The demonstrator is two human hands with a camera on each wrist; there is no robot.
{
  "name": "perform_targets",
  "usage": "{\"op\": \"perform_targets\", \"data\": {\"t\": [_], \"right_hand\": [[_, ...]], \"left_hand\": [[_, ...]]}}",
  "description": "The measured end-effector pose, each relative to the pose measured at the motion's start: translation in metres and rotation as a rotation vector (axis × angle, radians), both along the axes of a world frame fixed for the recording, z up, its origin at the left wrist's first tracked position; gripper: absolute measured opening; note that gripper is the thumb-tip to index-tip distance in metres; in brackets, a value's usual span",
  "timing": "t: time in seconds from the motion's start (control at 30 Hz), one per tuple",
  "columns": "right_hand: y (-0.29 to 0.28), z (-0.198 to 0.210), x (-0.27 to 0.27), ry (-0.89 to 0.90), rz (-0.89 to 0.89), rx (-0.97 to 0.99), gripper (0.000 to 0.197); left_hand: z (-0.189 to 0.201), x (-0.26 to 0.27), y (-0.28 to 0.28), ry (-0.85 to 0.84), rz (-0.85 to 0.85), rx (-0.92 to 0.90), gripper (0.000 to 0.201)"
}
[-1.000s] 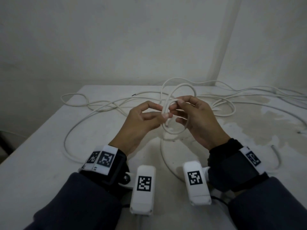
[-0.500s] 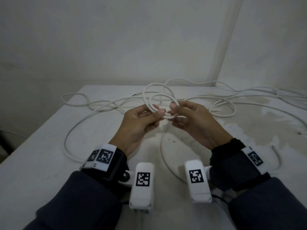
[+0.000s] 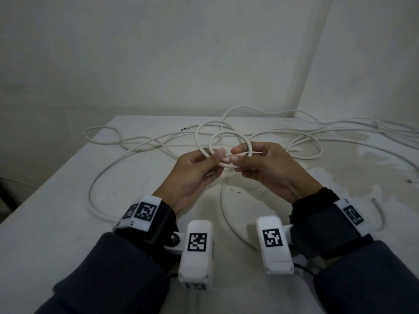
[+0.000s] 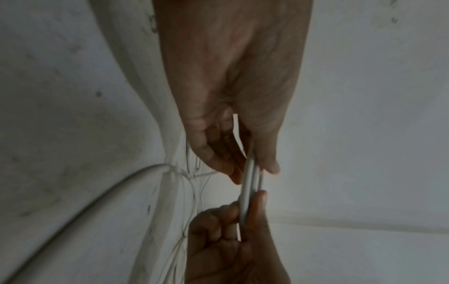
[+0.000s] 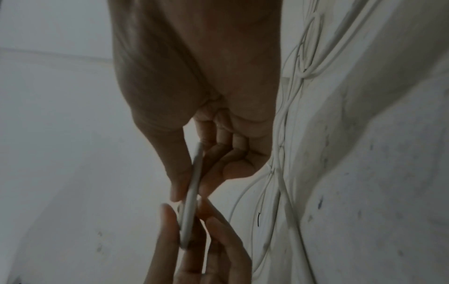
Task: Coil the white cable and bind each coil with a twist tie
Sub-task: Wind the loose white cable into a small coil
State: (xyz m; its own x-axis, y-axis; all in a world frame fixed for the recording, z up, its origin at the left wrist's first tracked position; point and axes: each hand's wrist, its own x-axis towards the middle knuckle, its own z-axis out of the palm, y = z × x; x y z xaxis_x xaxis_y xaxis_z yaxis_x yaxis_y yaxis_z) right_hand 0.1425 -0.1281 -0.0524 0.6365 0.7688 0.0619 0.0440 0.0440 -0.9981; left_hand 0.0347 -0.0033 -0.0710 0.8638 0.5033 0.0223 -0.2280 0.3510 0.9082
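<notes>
Between both hands, the thin white round cable (image 3: 223,145) stood as small loops above the pale surface (image 3: 68,200); the left hand (image 3: 195,168) and right hand (image 3: 267,168) pinched its near edge, slack trailing far-right, nearer the right hand.

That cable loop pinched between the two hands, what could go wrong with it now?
The white cable is held only by fingertip pinches of the left hand and right hand, so the springy loops may pop open. The loose length tangled on the table could snag when pulled in. No twist tie is visible nearby.
</notes>
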Motion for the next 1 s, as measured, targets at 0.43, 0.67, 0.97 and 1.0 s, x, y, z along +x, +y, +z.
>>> {"op": "perform_targets", "data": {"t": [0.43,0.67,0.97,1.0], "right_hand": [[-0.010,0.007,0.006,-0.060,0.101,-0.054,0.038],[-0.010,0.011,0.019,0.277,-0.091,0.362,0.027],[0.014,-0.002,0.005,0.684,-0.068,0.471,0.030],[0.014,-0.002,0.004,0.669,-0.093,0.447,0.032]], "left_hand": [[0.010,0.008,0.002,-0.052,-0.072,-0.469,0.040],[0.004,0.002,-0.007,-0.044,-0.253,-0.193,0.024],[0.000,0.006,-0.012,-0.011,-0.209,-0.137,0.028],[0.001,0.006,-0.012,0.011,-0.175,-0.110,0.027]]}}
